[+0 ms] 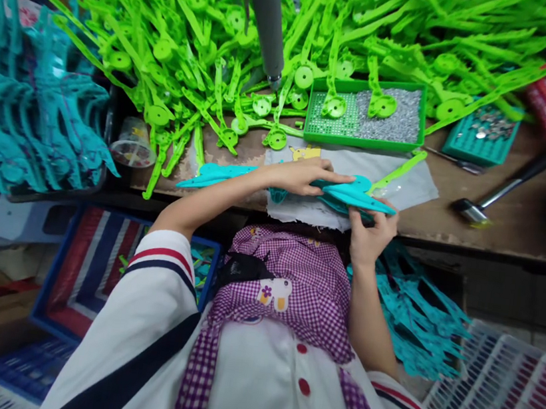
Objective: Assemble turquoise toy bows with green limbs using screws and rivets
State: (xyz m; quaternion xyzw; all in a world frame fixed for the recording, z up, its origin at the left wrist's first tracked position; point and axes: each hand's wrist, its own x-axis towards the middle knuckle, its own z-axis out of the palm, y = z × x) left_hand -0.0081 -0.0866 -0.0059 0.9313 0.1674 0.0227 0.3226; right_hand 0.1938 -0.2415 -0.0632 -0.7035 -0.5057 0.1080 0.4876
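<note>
Low over the front of the bench, my left hand (301, 176) lies across a turquoise plastic part (355, 195), fingers curled over its top and the index finger stretched along it. My right hand (373, 234) pinches the same part near its right end from below, thumb and fingers closed. A lime-green plastic arm (398, 173) sticks out behind the turquoise part; whether they are joined I cannot tell. Another long turquoise piece (221, 174) extends left beneath my left forearm. Under my hands lies a greyish-white cloth (411, 182) with a yellow print.
Lime-green arms (189, 32) are heaped across the back. A grey rod-shaped tool (269, 36) hangs above them. A green tray (362, 140) holds small metal pieces. Right are a hammer (501, 187) and a teal box (483, 135). Turquoise parts (38, 113) stack left; more (419, 318) lie below right.
</note>
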